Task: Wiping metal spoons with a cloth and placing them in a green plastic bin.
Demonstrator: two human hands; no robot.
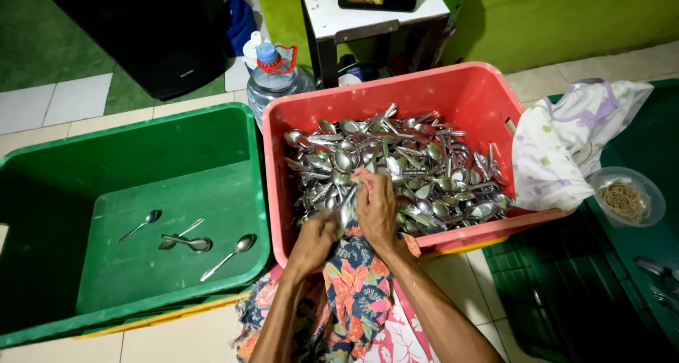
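A red plastic crate (467, 94) in front of me is heaped with several metal spoons (417, 168). Both my hands meet at its near edge. My left hand (316, 237) is closed around the handle of a spoon (346, 200) together with a flowered cloth (353, 282). My right hand (376, 206) presses a fold of that cloth around the same spoon. To the left stands a green crate (42, 193) with several loose spoons (185, 241) on its bottom.
A large water bottle (272, 80) with a blue cap stands behind the crates. A white patterned cloth (566, 144) hangs over the red crate's right side. A clear bowl of rubber bands (627, 197) sits on a dark green crate at right.
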